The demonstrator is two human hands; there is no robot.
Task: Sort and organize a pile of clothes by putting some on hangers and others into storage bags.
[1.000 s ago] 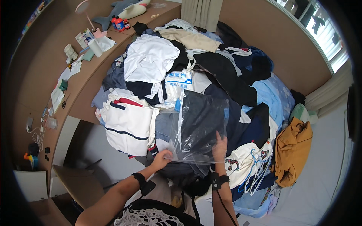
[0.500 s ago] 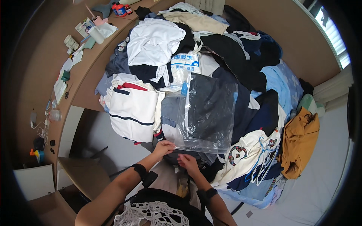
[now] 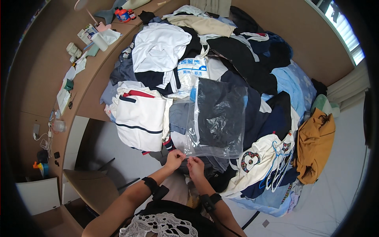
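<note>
A clear plastic bag [image 3: 211, 151] lies flat on the heap of clothes, with a dark folded garment [image 3: 221, 108] inside it. My left hand [image 3: 174, 160] is closed in a pinch at the near left corner of the bag's edge. Right beside it, my right hand [image 3: 196, 167] pinches the same near edge with thumb and fingers. A folded white garment with a navy stripe [image 3: 139, 114] rests to the left of the bag. Grey folded cloth [image 3: 179, 117] shows between the two.
Clothes pile high across the bed. Blue and white hangers [image 3: 277, 168] lie on a white printed top [image 3: 252, 160] at the right, near a brown garment [image 3: 316, 146]. A desk [image 3: 89, 77] holding small items curves along the left, with a chair [image 3: 89, 185] below.
My right hand has moved up and left to the bag's near edge and closed on it. My left hand has shifted slightly right along that edge.
</note>
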